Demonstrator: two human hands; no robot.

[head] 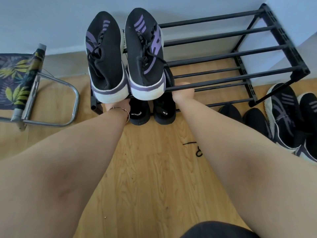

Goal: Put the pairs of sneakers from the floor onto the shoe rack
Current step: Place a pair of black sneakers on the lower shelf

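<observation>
Two purple-striped sneakers (125, 55) sitting on shoe rack (240, 54) top; left hand (118, 107) and right hand (184, 93) reaching beneath their heels, each grip's closure hidden

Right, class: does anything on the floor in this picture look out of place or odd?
Yes. A loose black shoelace lies on the wooden floor in front of the shoe rack, attached to no shoe. Black and purple sneakers also sit heaped on the floor beside the rack's right end.
</observation>
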